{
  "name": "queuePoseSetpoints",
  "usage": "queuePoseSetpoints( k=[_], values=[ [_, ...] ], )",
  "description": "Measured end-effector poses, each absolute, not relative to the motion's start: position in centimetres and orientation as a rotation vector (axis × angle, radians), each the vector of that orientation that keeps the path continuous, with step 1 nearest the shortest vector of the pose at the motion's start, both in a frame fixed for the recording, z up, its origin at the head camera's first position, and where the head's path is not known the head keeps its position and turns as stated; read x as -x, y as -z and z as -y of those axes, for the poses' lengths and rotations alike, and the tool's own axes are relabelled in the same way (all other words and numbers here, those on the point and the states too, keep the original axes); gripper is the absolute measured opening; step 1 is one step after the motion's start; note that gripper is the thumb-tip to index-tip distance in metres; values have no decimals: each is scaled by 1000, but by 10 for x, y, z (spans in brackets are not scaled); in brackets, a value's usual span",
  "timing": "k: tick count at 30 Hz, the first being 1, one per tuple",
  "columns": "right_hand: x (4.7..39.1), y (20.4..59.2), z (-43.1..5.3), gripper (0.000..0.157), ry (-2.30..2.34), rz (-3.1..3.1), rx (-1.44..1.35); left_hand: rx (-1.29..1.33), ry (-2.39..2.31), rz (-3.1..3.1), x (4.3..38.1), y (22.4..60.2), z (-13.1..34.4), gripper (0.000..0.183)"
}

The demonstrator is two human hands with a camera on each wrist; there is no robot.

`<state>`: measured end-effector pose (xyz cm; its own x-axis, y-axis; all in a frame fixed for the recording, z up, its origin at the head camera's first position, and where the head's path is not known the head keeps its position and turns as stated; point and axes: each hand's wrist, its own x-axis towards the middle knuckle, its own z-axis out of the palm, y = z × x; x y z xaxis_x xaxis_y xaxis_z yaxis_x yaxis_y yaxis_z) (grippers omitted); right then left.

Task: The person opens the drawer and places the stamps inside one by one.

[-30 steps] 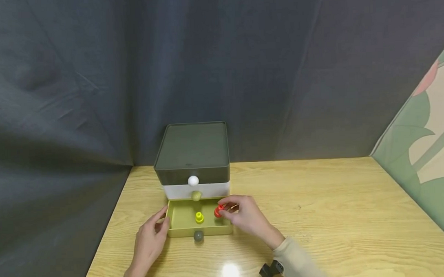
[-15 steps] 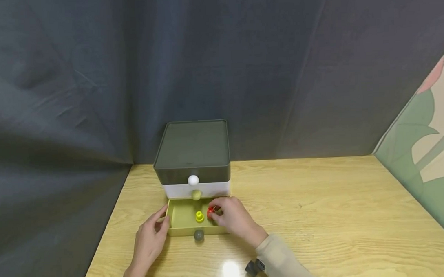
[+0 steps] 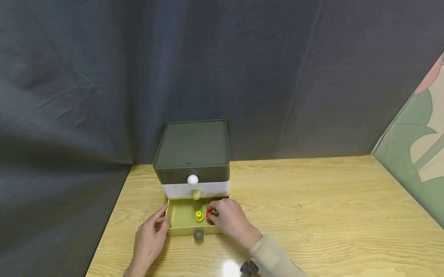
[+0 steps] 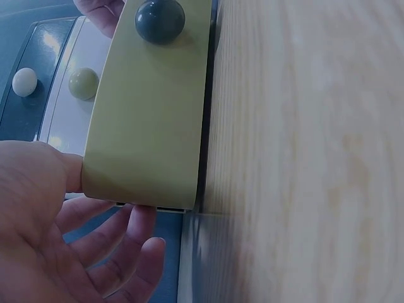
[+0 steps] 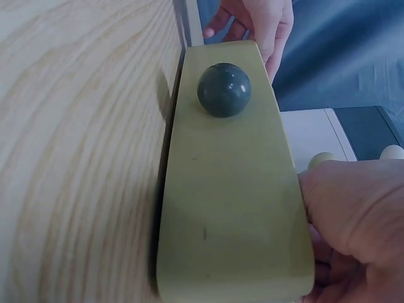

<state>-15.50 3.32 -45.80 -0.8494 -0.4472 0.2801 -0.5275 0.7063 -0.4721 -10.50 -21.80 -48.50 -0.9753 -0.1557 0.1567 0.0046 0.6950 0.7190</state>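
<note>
The pulled-out bottom drawer [image 3: 183, 231] is olive green with a dark grey ball knob [image 3: 198, 235]. My left hand [image 3: 147, 244] holds its left wall near the front corner; in the left wrist view the thumb goes over the rim and the fingers lie along the outer side. Inside the drawer, my right hand [image 3: 232, 220] pinches a small red stepped piece [image 3: 208, 213] between thumb and fingertips, which partly cover it. Just left of that piece stands a small yellow stepped piece [image 3: 199, 216]. The front panel [image 5: 221, 183] hides both pieces from the right wrist view.
Above the drawer rises the cabinet, with a white drawer [image 3: 177, 190], its green knob [image 3: 196, 194], and a dark grey top section [image 3: 193, 145] with a white knob [image 3: 192, 180]. Dark cloth [image 3: 219, 73] hangs behind the wooden table [image 3: 320, 208].
My right hand has moved left over the drawer with the red piece, bringing it close beside the yellow one. My left hand has stayed at the drawer's left side.
</note>
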Motion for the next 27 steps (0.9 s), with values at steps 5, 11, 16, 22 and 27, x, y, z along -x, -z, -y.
queuePoseSetpoints(
  k=[5,11,16,22,27],
  values=[
    [158,456,-32,7,-862,2788,-782,-118,1136,2694,108,483,219,43],
    [155,456,-44,20,-1145,2741,-796,-124,1147,2704,109,483,220,43],
    [144,452,-67,16,-1469,2617,-687,-131,1140,2708,108,482,220,43],
    [131,452,-105,15,-1576,2565,-467,-127,1079,2711,105,480,217,42],
    [121,455,-139,15,-1609,2575,-295,-85,940,2602,98,474,205,31]
  ],
)
